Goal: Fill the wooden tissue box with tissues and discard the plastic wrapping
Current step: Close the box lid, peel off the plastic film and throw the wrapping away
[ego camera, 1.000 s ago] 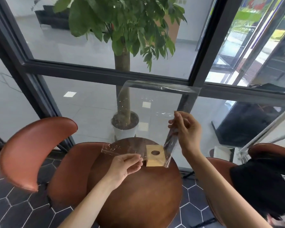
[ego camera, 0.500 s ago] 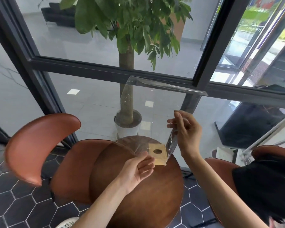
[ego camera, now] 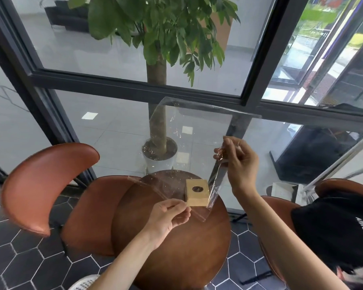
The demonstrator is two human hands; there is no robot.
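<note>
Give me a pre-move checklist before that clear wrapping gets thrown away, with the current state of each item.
1. Left hand pinches the plastic wrapping's lower edge: ok.
2. Right hand pinches its right edge: ok.
3. Wrapping held off the wooden tissue box: ok, the box stands on the round table behind the sheet.
4. Wrapping emptied of tissues: ok, it looks see-through and flat.
5. Tissues inside the box: cannot tell, its round hole shows only dark.
6. Bin within reach: cannot tell; only a white basket rim shows at the bottom edge.

Clear glossy plastic wrapping [ego camera: 189, 143], matt wooden tissue box [ego camera: 197, 192], polished wooden table [ego camera: 176, 248].
</note>
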